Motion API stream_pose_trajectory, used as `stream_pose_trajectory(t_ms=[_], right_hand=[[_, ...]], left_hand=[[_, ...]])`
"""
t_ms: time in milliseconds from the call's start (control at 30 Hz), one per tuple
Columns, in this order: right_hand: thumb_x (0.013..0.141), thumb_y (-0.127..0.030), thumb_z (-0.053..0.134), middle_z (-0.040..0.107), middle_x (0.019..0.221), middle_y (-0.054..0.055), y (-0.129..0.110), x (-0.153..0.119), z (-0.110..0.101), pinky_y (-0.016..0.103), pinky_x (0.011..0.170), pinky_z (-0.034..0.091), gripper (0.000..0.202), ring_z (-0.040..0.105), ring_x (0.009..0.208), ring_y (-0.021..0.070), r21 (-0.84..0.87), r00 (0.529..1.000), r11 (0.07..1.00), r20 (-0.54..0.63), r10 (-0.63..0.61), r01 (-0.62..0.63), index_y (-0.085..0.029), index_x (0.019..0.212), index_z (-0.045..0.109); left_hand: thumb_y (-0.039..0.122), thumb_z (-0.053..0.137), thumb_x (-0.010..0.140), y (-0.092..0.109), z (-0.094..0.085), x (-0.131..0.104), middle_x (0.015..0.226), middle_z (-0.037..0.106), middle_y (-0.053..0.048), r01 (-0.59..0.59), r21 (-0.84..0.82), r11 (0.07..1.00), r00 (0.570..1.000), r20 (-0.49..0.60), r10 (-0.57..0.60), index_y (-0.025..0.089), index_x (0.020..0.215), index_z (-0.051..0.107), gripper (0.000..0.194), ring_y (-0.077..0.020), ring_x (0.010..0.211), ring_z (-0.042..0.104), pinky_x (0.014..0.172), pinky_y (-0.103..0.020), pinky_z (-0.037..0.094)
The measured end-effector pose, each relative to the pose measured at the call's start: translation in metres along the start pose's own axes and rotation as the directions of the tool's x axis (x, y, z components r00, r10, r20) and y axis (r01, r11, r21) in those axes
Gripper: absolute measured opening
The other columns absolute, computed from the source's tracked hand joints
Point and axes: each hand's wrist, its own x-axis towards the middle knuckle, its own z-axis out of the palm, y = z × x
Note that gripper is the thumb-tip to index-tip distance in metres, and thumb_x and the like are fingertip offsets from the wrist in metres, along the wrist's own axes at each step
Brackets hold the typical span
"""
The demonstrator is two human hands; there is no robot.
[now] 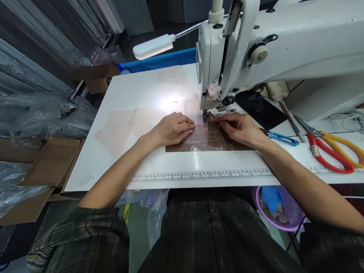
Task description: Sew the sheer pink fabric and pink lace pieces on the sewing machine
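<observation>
A clear plastic sheet [196,138] with small red marks lies on a brown plate under the needle of a white sewing machine [212,68]. My left hand [176,129] rests palm down on the sheet's left side, fingers stretched out toward the presser foot [205,115]. Just right of the foot, my right hand [239,128] has its thumb and fingertips pressed together near a small metal ring-shaped part [210,118]. What sits between those fingertips, if anything, is too small to make out. The brown plate [227,141] extends beneath both hands.
Red and yellow-handled scissors [332,153], blue thread snips [283,138] and a black phone-like slab [260,108] lie at the right. A lamp [153,46] hangs above the table. A printed ruler [204,176] lines the front edge. Cardboard boxes [52,155] stand left; a purple basket [295,223] sits below.
</observation>
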Motion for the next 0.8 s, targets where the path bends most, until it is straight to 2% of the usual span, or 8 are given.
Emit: stream_pose_trajectory(t_ms=[67,133,233,300,433,533,633,800], right_hand=[[0.089,-0.020,0.056,0.075,0.104,0.008,-0.001,0.000,0.000,0.044,0.086,0.058,0.028,0.070,0.091,0.0247,-0.017,1.000,1.000,-0.001,-0.010,0.010,-0.021,0.105,0.078],[0.089,-0.020,0.055,0.075,0.106,0.008,-0.003,-0.001,-0.001,0.044,0.085,0.057,0.028,0.070,0.092,0.0245,-0.022,1.000,1.000,0.002,-0.008,0.008,-0.021,0.106,0.078],[0.089,-0.019,0.054,0.075,0.104,0.008,-0.008,-0.002,-0.001,0.041,0.081,0.056,0.029,0.070,0.088,0.0231,-0.033,1.000,0.999,0.004,-0.003,0.003,-0.021,0.106,0.077],[0.088,-0.019,0.054,0.075,0.101,0.008,-0.011,-0.002,-0.001,0.038,0.078,0.055,0.028,0.069,0.084,0.0224,-0.068,1.000,0.998,-0.003,-0.020,0.019,-0.020,0.104,0.077],[0.087,-0.018,0.055,0.073,0.097,0.008,-0.014,-0.003,0.000,0.036,0.074,0.053,0.027,0.067,0.081,0.0215,-0.173,0.994,0.979,0.000,-0.113,0.111,-0.019,0.100,0.078],[0.089,-0.019,0.054,0.070,0.101,0.008,-0.013,-0.005,0.002,0.035,0.078,0.054,0.031,0.065,0.084,0.0205,-0.214,0.975,0.951,0.048,-0.218,0.224,-0.021,0.110,0.077],[0.092,-0.021,0.053,0.066,0.108,0.011,-0.010,-0.008,0.004,0.038,0.086,0.055,0.037,0.064,0.094,0.0219,-0.219,0.936,0.912,0.132,-0.326,0.348,-0.023,0.122,0.074],[0.091,-0.017,0.051,0.063,0.110,0.013,-0.005,-0.008,0.008,0.044,0.091,0.056,0.037,0.062,0.101,0.0248,-0.245,0.901,0.870,0.185,-0.392,0.429,-0.024,0.118,0.076]], left_hand=[[0.026,0.058,0.096,0.002,0.002,-0.001,0.099,0.078,-0.008,0.013,-0.130,0.991,0.997,-0.073,-0.023,0.018,0.099,0.076,0.020,-0.0193,0.087,0.072,0.078,-0.038,0.058],[0.026,0.062,0.092,0.007,0.002,0.000,0.095,0.078,-0.006,-0.009,-0.264,0.965,0.995,-0.098,-0.018,0.020,0.095,0.076,0.016,-0.0178,0.085,0.072,0.078,-0.037,0.059],[0.026,0.067,0.089,0.014,0.004,0.000,0.096,0.078,-0.007,-0.056,-0.386,0.921,0.997,-0.070,0.031,0.019,0.096,0.076,0.014,-0.0178,0.087,0.072,0.080,-0.037,0.060],[0.027,0.069,0.089,0.016,0.008,-0.001,0.098,0.077,-0.008,-0.045,-0.420,0.906,0.999,-0.038,0.032,0.019,0.096,0.077,0.014,-0.0179,0.088,0.071,0.080,-0.037,0.060],[0.030,0.067,0.092,0.016,0.017,-0.003,0.097,0.076,-0.008,-0.016,-0.438,0.899,1.000,-0.018,0.008,0.021,0.089,0.078,0.015,-0.0167,0.088,0.070,0.078,-0.035,0.059],[0.031,0.067,0.093,0.015,0.021,-0.004,0.094,0.076,-0.007,-0.029,-0.415,0.909,0.999,-0.043,0.013,0.021,0.088,0.078,0.015,-0.0158,0.085,0.070,0.078,-0.035,0.058],[0.033,0.067,0.094,0.016,0.021,-0.003,0.092,0.076,-0.006,-0.043,-0.379,0.925,0.997,-0.072,0.017,0.021,0.086,0.077,0.017,-0.0156,0.083,0.070,0.076,-0.034,0.056],[0.032,0.065,0.095,0.018,0.021,-0.003,0.092,0.076,-0.005,-0.075,-0.236,0.969,0.995,-0.084,0.056,0.022,0.094,0.076,0.015,-0.0155,0.082,0.069,0.075,-0.034,0.050]])
